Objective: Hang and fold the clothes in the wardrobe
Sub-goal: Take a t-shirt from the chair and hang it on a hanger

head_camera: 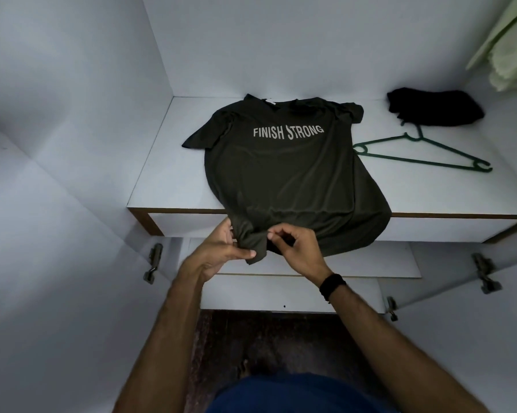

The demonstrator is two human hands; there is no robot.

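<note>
The dark T-shirt (287,174) lies flat on the white shelf (167,180) of the wardrobe, print side up, collar at the far side. Its hem hangs over the near edge of the shelf. The left hand (221,248) grips the near left corner of the hem, thumb on top of the cloth. The right hand (293,248) is just beside it, and its curled fingers pinch the hem edge. I judge that the folding step is only beginning: the shirt is spread, no fold is made. The next move probably needs both hands to hold the hem straight and carry it evenly. To the right lie a green hanger (421,153) and, farther, a black garment (433,107). A pale green cloth (507,46) hangs at the far right.
</note>
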